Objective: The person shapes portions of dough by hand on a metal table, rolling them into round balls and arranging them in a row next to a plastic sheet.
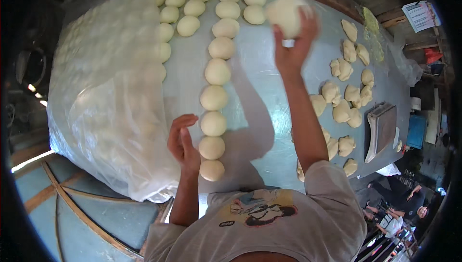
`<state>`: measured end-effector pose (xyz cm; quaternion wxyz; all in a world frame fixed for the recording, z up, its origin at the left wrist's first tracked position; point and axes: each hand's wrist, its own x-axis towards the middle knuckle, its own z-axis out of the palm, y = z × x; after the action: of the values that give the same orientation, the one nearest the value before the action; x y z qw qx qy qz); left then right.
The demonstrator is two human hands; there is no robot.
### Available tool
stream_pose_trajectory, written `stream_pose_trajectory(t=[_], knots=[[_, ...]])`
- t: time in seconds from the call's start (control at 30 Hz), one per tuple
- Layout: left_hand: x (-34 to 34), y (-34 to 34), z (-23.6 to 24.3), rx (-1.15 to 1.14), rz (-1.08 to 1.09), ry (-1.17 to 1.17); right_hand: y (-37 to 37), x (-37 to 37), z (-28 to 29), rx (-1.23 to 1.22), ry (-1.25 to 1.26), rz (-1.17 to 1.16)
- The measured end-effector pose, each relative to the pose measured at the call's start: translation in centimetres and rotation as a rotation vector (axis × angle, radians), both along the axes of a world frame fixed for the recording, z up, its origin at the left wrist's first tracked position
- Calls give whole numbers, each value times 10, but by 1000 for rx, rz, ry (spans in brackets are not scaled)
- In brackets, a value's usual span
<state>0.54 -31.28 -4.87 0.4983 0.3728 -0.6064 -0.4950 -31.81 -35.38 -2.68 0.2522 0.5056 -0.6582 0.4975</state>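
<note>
Nearest is a grey printed T-shirt (269,235). At the far side, the right hand's (295,50) widely curved fingers hold a pale round dough ball (285,14) over the grey surface (264,64); the left hand's (178,142) fingers, half-open and empty, hang left of a pale dough-ball row (214,98).

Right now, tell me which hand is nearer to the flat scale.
Right. The right hand grips a large dough ball, left of and beyond the scale; the left hand is farther left, beside the long dough row.

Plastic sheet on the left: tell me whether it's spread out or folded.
Spread out: the plastic sheet drapes broadly over part of the table, its right edge partly covering a column of dough balls.
</note>
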Motion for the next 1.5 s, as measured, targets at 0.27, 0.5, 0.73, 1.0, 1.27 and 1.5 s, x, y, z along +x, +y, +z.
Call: stream_pose_trajectory(t=[0.27, 0.5, 0.73, 1.0, 1.27, 1.5], knots=[[-10, -35, -63, 118, 57, -83, -24, 0, -183, 725, -261, -68], [-76, -47, -51, 105, -80, 6, -69, -22, -161, 835, -79, -105], [-66, -43, -35, -21, -189, 57, -65, -57, -176, 892, 41, -34], [-57, 10, -33, 255, -269, 144, 26, -44, -144, 659, -132, 94], [-35, 65, -49, 375, -263, -32, 232, -62, -138, 1233, -578, -616], [-97, 151, -40, 354, -353, 20, 265, 42, -54, 470, -800, 36]])
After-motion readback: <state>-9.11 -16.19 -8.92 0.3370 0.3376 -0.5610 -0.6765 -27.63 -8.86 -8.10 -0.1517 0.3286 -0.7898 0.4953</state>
